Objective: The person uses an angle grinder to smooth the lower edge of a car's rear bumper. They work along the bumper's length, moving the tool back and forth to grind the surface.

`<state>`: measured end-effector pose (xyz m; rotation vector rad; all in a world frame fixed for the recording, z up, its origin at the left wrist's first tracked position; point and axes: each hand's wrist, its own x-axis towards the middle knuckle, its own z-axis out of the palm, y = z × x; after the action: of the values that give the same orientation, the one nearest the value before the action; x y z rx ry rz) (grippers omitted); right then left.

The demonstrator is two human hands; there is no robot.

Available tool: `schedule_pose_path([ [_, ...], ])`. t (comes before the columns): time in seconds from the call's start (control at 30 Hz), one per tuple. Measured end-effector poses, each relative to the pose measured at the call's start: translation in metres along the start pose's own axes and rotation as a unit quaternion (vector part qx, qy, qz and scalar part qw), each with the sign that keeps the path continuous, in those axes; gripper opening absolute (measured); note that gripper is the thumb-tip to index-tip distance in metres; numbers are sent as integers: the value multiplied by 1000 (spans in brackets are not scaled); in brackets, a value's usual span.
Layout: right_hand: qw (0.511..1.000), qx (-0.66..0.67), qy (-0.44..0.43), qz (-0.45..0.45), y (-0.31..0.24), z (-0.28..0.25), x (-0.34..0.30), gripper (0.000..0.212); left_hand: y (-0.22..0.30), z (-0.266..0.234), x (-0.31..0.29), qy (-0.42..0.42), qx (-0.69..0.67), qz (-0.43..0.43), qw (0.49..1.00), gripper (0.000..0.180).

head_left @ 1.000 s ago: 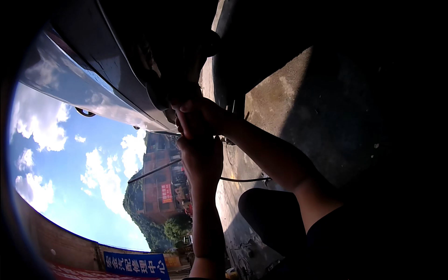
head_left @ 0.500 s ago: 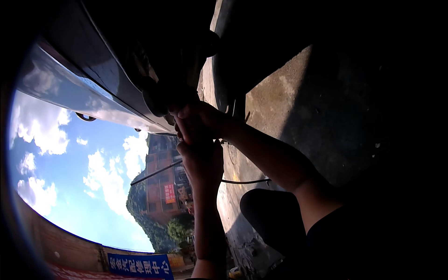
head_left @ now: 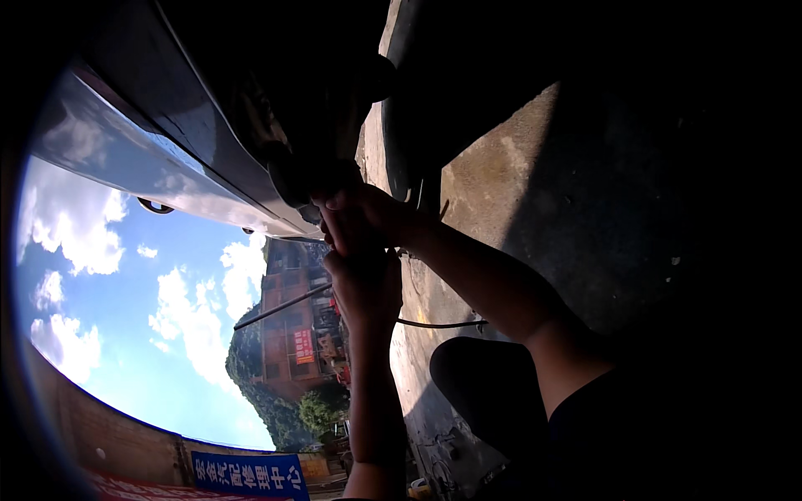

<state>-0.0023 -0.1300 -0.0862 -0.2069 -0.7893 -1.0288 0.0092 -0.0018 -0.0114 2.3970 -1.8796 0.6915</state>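
Both my hands reach up to the dark underside of a car [head_left: 209, 125], at its silver sill [head_left: 125, 167]. My right hand [head_left: 368, 215] comes in from the right, its fingers curled against a dark round part [head_left: 305, 175] under the body. Just below it is my left hand [head_left: 363, 288], back toward me, its fingertips hidden behind the right hand. What it holds is lost in shadow.
A tyre [head_left: 409, 108] stands just beyond the hands on the concrete ground [head_left: 501, 167]. A thin black cable [head_left: 434, 324] runs across the ground. My dark knee [head_left: 476, 392] is at the lower right. A brick building [head_left: 292, 326], a wall with a blue banner [head_left: 246, 476] and sky lie to the left.
The view has shifted a little; both hands stay at the same spot under the car.
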Motion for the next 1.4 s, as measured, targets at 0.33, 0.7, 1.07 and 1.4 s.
schedule_pose_path([
  [0.33,1000,6,0,1,6,-8,5,43,-5,6,-1,-9,-53,8,999,67],
  [0.7,1000,13,18,13,15,-25,8,43,-11,19,7,3,-53,16,998,64],
  [1.07,999,17,47,18,21,-39,12,42,-14,26,10,-11,-64,6,998,63],
  [1.4,999,32,19,-3,18,-22,11,41,-4,9,5,29,-69,89,993,57],
])
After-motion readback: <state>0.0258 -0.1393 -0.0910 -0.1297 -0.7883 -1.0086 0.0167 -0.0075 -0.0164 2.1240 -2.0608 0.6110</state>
